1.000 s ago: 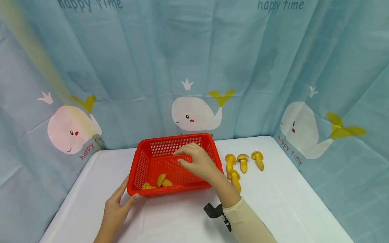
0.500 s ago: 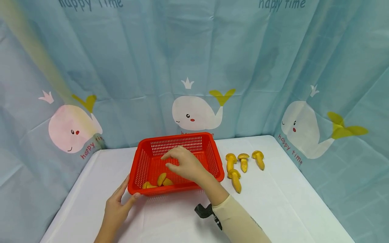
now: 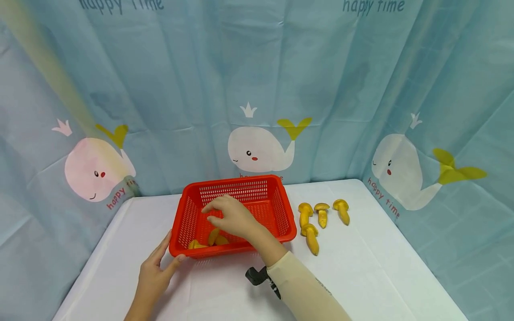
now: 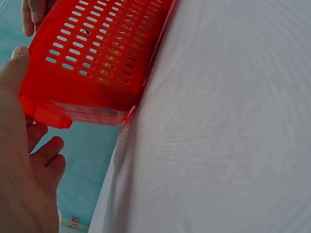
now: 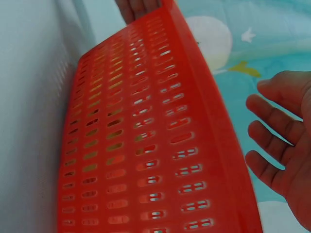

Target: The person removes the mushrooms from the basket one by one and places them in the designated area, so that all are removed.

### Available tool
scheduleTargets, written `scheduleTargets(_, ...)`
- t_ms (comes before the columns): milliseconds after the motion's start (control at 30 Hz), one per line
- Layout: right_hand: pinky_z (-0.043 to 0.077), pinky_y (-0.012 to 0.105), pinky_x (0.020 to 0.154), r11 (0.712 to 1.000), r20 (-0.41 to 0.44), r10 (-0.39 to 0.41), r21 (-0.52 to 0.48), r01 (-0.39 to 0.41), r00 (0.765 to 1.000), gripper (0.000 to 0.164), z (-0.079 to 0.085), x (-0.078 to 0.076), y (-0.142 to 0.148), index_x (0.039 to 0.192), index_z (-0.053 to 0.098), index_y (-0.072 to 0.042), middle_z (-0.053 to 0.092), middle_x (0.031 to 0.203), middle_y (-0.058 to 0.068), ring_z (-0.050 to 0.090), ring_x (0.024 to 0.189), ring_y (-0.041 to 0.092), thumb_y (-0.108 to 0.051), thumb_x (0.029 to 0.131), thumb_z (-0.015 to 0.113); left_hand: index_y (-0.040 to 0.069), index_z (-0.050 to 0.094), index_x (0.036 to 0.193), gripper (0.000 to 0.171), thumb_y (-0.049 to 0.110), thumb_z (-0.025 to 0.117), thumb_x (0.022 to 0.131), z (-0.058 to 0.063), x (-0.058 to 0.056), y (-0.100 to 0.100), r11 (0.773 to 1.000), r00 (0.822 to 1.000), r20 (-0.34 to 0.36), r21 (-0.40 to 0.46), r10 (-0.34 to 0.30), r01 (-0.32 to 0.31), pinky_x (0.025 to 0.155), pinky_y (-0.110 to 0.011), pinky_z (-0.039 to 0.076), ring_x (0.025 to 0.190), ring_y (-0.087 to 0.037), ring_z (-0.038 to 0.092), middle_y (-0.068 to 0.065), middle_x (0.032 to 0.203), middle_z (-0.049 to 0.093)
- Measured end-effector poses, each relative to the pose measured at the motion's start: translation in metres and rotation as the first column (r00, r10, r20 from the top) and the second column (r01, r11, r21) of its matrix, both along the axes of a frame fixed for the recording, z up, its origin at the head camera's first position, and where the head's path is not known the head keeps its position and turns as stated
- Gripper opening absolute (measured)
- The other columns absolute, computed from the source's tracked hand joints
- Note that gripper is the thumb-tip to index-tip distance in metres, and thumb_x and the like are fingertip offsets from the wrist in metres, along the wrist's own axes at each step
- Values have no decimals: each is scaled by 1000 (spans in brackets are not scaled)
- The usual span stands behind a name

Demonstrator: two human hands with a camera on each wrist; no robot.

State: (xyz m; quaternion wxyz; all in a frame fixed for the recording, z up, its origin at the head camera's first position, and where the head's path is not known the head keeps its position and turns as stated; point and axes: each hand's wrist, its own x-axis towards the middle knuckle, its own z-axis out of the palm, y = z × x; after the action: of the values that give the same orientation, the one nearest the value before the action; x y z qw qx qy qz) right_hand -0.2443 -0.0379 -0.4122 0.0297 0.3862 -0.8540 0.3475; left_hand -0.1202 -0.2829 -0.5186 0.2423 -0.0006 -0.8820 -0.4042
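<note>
A red plastic basket [image 3: 281, 209] with slotted walls sits on the white-covered table. My left hand [image 3: 154, 274] holds its near left corner, thumb at the front and fingers along the left side; the left wrist view shows the thumb [image 4: 15, 68] against the wall. Over the basket hovers my right hand [image 3: 230, 217], fingers loosely bent. Nothing lies between those fingers [image 5: 272, 121] in the right wrist view. Yellow mushrooms [image 3: 195, 244] lie in the basket's near left part, one mushroom [image 3: 213, 236] leaning there, partly below my right hand.
Several more yellow mushrooms lie right of the basket: one mushroom [image 3: 311, 240] nearest, another mushroom [image 3: 342, 211] farthest right. A black strap mount [image 3: 257, 276] hangs at my right wrist. A blue whale-print curtain [image 3: 329, 89] stands behind the table and along both sides.
My right hand has moved left across the basket and slightly down, from its right half to above the mushrooms on the left. My left hand stays at the corner.
</note>
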Motion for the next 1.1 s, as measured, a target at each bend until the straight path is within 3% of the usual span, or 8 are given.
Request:
scheduleTargets(433, 52, 20, 94, 999, 90, -9, 50, 5, 996, 18, -17, -6, -10, 115, 76, -27, 67, 120, -13, 58, 114, 11, -25, 98, 71, 31, 42, 157, 84, 19, 85, 85, 2, 1, 1, 1000, 1000, 19, 4, -8, 8, 102, 1, 30, 136, 16, 37, -5, 156, 50)
scheduleTargets(633, 51, 22, 99, 997, 96, -2, 78, -6, 995, 18, -26, -9, -12, 115, 76, -30, 68, 118, -16, 57, 114, 5, -25, 97, 73, 32, 41, 157, 85, 20, 85, 86, 4, 2, 1, 1000, 999, 38, -2, 3, -3, 101, 2, 29, 134, 19, 35, -4, 156, 49)
scheduleTargets(833, 51, 24, 100, 992, 102, 26, 122, -39, 994, 22, -33, -11, -14, 118, 75, -30, 69, 120, -17, 56, 117, 6, -25, 97, 73, 28, 43, 157, 84, 19, 86, 85, 3, 1, 1, 1000, 1000, 18, -11, 2, -1, 101, 2, 29, 135, 18, 37, -5, 155, 50)
scheduleTargets(1100, 49, 23, 99, 980, 71, 43, 192, -56, 997, 25, -38, -14, -17, 121, 75, -29, 68, 124, -17, 54, 116, 6, -25, 97, 73, 29, 43, 157, 85, 20, 86, 84, 3, 2, 0, 1000, 1000, 29, -18, 11, -11, 101, 2, 29, 134, 19, 35, -4, 155, 50)
